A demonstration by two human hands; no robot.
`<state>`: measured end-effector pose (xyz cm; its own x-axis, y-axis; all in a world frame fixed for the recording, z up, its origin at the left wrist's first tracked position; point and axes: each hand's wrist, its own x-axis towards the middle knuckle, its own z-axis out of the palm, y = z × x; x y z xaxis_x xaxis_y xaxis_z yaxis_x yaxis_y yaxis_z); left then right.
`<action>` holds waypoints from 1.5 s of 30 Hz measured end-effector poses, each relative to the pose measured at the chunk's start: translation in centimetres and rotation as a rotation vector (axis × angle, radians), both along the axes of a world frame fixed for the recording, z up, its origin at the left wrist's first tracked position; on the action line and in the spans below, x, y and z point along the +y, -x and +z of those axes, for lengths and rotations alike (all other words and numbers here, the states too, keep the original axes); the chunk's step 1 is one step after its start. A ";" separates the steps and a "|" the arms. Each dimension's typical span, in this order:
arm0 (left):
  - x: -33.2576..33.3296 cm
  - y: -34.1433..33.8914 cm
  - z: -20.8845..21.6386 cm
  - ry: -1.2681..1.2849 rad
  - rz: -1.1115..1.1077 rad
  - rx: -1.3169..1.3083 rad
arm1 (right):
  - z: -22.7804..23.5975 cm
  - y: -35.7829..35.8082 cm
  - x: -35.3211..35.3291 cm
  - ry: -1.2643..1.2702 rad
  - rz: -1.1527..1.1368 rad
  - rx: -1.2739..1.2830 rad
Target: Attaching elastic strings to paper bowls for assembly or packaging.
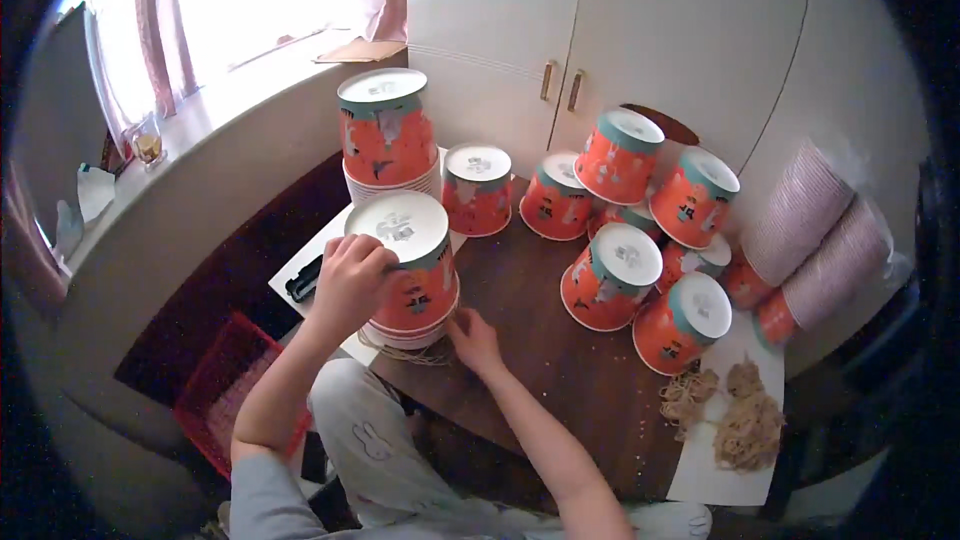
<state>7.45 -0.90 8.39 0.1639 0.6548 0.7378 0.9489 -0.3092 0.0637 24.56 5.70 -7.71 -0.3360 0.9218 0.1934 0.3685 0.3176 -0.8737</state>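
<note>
Directly before me stands an upside-down orange paper bucket (415,285) with a teal band and white base, nested over others whose pale rims show below it. My left hand (357,275) is closed against the bucket's upper left side, fingers curled; what they pinch, if anything, is hidden. Low on the right, my right hand (474,338) has its fingers drawn in at the bottom rim. Thin tan loops (415,351), looking like rubber bands, lie around the foot of the stack beside that hand. Whether the right fingers hold one is too small to make out.
Behind stands a taller bucket stack (388,140). More upturned buckets (612,278) cover the table's (520,370) far right. Two long wrapped bucket stacks (830,245) lean at the right, near heaps of tan bands (748,420). A red basket (225,390) sits lower left.
</note>
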 end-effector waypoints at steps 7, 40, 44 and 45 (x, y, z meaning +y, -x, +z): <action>0.5 -1.0 -0.8 0.045 0.008 -0.023 | -2.3 1.1 0.5 0.106 -0.035 0.080; -0.2 -0.9 -2.3 0.123 0.018 -0.062 | 2.3 -1.4 -1.4 -0.176 0.013 -0.499; -0.8 -0.6 -2.4 0.138 -0.032 -0.078 | 1.2 -0.5 -3.0 -0.552 0.207 -0.669; -0.8 -0.6 -2.3 0.128 -0.037 -0.074 | 1.0 -0.1 -3.4 -0.554 0.215 -0.669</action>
